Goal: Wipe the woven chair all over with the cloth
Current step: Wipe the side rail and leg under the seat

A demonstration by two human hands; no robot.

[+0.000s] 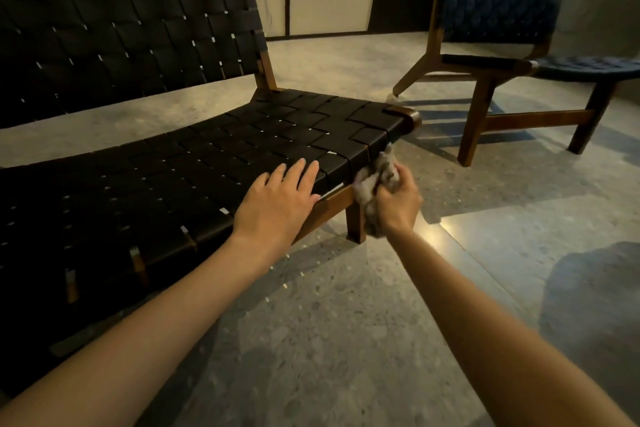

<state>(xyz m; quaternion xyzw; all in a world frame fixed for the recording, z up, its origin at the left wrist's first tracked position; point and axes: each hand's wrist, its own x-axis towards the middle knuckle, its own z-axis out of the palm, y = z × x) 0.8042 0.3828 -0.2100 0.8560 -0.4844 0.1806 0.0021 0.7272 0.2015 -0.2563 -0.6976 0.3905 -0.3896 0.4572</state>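
Right hand (398,201) presses cloth (372,184) against chair (242,135) edge.

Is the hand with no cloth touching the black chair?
Touching. The head view shows the left hand lying flat on the woven chair seat, with straight fingers resting on the straps near its front edge.

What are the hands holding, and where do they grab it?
The right hand grips the cloth by its bunched-up middle. The left hand holds nothing; it rests flat on the woven chair.
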